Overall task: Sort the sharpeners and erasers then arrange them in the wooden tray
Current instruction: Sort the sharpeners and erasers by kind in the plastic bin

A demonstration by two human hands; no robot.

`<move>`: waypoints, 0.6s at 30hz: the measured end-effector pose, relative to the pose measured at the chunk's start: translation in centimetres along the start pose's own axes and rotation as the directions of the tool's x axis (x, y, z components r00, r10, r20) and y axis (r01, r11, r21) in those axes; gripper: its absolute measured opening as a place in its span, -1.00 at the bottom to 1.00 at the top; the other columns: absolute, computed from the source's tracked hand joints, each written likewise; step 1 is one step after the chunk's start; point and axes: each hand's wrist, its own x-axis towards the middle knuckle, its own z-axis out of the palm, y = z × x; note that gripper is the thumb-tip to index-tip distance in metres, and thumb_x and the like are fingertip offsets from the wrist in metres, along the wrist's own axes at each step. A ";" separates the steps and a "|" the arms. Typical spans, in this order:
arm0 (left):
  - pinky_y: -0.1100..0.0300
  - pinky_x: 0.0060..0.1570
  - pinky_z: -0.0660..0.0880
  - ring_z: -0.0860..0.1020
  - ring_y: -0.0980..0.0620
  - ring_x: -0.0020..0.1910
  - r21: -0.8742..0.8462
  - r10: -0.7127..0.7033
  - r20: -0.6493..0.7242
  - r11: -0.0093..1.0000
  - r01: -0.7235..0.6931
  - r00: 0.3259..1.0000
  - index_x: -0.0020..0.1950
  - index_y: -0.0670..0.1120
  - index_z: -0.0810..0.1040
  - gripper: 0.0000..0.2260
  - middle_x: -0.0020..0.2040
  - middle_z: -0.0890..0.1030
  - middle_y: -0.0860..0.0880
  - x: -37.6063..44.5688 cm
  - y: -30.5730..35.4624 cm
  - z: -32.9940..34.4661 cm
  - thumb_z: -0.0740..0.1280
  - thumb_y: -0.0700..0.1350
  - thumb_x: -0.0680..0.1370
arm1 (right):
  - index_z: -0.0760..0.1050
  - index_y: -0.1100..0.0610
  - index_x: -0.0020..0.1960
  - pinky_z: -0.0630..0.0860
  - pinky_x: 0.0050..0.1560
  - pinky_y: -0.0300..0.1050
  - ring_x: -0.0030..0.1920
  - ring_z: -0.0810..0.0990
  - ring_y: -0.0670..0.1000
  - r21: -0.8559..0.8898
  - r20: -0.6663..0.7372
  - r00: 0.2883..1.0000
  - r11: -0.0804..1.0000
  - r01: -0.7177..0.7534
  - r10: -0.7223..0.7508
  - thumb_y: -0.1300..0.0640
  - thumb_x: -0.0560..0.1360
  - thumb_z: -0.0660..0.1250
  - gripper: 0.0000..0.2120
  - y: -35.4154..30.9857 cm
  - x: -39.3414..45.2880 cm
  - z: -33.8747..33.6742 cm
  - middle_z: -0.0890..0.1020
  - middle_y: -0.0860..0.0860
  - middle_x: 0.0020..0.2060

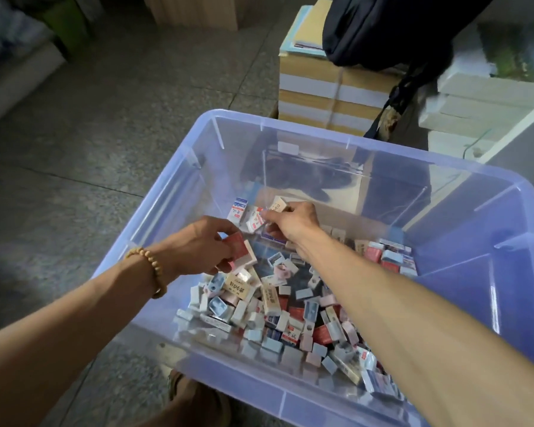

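Both hands are inside the clear blue plastic bin (490, 235), which sits on the speckled floor (105, 124). Left hand (198, 248), at about 9 o'clock of the bin's middle, has fingers curled round a small stack of red-and-white erasers (242, 252), pinched between thumb and fingertips; beaded bracelet (153, 266) on that wrist. Right hand (293, 223), toward 12 o'clock, pinches a cream-wrapped eraser (278, 205) at the fingertips, with a red-and-white one (255, 223) just below, touching the fingers; cannot tell if that one is gripped too. Loose pile of erasers and sharpeners (275, 306) covers the bin floor from centre down to 5 o'clock, mixed, not sorted. A few white-and-blue boxed erasers (238, 211) stand at 11 o'clock by the right hand. Wooden tray not in sight. Beyond the bin at 12 o'clock: bundled paper stacks (321, 87) with a dark bag (383, 29) on top.
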 end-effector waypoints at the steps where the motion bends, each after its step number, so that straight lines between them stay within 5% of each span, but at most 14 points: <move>1: 0.28 -0.28 0.57 0.64 0.11 -0.32 -0.017 -0.002 -0.007 1.000 0.002 1.000 0.08 -0.10 0.60 -0.88 -0.15 0.70 -0.13 0.1 -0.1 0.0 0.28 -0.15 0.62 | 0.62 0.19 -0.13 0.61 -0.35 -0.16 -0.41 0.65 -0.03 0.002 -0.014 1.000 1.000 -0.021 0.021 0.15 0.42 0.56 -0.84 0.2 0.5 0.7 0.71 0.10 -0.32; 6: 0.30 -0.27 0.57 0.67 0.07 -0.23 -0.040 -0.001 -0.020 0.999 0.000 1.000 0.07 -0.07 0.57 -0.89 -0.13 0.70 -0.12 0.3 -0.1 0.0 0.25 -0.16 0.63 | 0.62 0.22 -0.04 0.69 -0.10 0.07 -0.16 0.73 0.13 -0.037 -0.104 0.994 0.999 -0.014 0.010 0.05 0.36 0.58 -0.69 0.8 2.1 3.7 0.72 0.14 -0.17; 18: 0.07 -0.06 0.64 0.68 0.08 -0.24 -0.003 0.013 -0.029 1.000 -0.013 1.000 -0.02 0.02 0.56 -0.90 -0.18 0.70 -0.03 0.6 -0.1 0.0 0.27 -0.14 0.61 | 0.60 0.20 -0.15 0.68 -0.18 0.07 -0.26 0.71 0.12 -0.120 -0.250 0.957 0.986 0.119 -0.146 -0.13 0.41 0.50 -0.63 1.7 1.8 4.8 0.72 0.10 -0.25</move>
